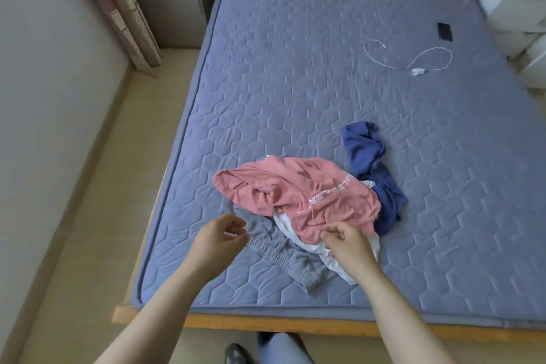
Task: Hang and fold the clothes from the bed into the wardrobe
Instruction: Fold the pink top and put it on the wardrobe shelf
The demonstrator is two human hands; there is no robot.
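A heap of clothes lies near the foot of the bed (325, 68). On top is a pink T-shirt (307, 195) with white lettering. Under it lie a white garment (298, 236), grey shorts (283, 257) with an elastic waistband, and a dark blue garment (372, 162) to the right. My left hand (218, 239) hovers over the waistband end of the grey shorts, fingers loosely curled, holding nothing. My right hand (345, 242) is at the lower hem of the pink T-shirt, fingers curled at the fabric over the white garment. No wardrobe is in view.
A black phone (445, 31) and a white charging cable (413, 59) lie at the far right of the blue quilted mattress. A grey nightstand (174, 3) stands by the wooden headboard. White boxes (520, 9) are stacked at the right. Beige floor runs along the left.
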